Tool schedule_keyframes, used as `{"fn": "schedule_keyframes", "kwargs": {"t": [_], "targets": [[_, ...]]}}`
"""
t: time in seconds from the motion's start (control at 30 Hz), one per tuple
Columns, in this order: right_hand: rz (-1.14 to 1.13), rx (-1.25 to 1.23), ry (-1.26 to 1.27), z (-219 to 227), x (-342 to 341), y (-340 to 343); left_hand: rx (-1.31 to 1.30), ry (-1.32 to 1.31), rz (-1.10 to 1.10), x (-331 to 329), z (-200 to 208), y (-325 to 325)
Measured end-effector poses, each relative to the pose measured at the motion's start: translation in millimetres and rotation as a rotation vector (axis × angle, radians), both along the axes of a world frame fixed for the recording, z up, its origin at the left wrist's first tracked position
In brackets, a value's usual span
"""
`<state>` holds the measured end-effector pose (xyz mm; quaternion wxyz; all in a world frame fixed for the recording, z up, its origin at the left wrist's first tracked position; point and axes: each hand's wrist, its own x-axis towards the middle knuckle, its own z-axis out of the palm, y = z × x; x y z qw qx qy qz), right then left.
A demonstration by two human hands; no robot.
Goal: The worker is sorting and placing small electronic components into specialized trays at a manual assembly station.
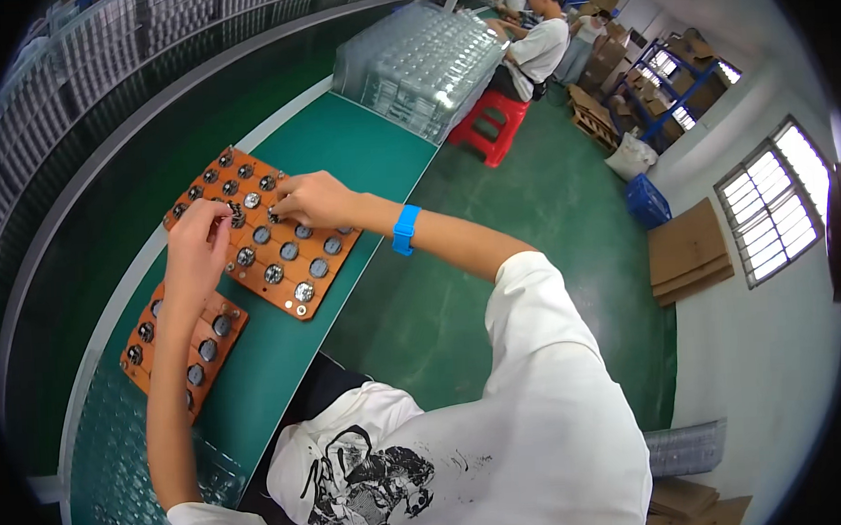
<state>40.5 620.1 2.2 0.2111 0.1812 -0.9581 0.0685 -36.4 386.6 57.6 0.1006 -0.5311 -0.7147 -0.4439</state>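
Note:
An orange tray (267, 239) with rows of small round metal parts lies on the green bench. Some of the parts look dark and open-worked, others grey and flat-topped. Over the tray's left side, my left hand (197, 239) has thumb and forefinger pinched together beside a dark round part (237, 215). Facing it, my right hand (319, 201), with a blue wristband (406, 229) on the arm, reaches in from the right. Its fingertips are closed at another dark part (274, 215) in the middle of the tray. Whatever either pinch holds is too small to make out.
A second orange tray (220, 350) with similar parts lies nearer, partly under my left forearm. Clear plastic trays (412, 66) are stacked at the bench's far end; more (134, 463) lie at the near left. Beyond are a red stool (491, 126) and a seated person (538, 46).

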Motion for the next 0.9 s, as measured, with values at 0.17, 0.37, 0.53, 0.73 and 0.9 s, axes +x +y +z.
{"fn": "schedule_keyframes", "kwargs": {"t": [0.17,0.37,0.53,0.73,0.9], "targets": [[-0.075,-0.232,-0.122,12.5,4.2,-2.0,0.059,-0.07,-0.024,3.1,5.5,1.9],[-0.017,-0.392,0.073,21.4,10.0,-1.1,0.156,-0.137,0.032,-8.8,19.6,-11.5],[-0.095,-0.375,0.11,24.7,45.1,24.3,0.222,-0.096,-0.004,-13.8,26.3,-9.3],[-0.211,-0.374,-0.156,14.8,55.6,18.8,0.136,-0.063,0.025,-12.5,18.4,-8.5],[-0.181,-0.245,-0.195,6.3,50.0,15.2,0.067,-0.089,0.029,-13.7,12.4,-11.0]]}}
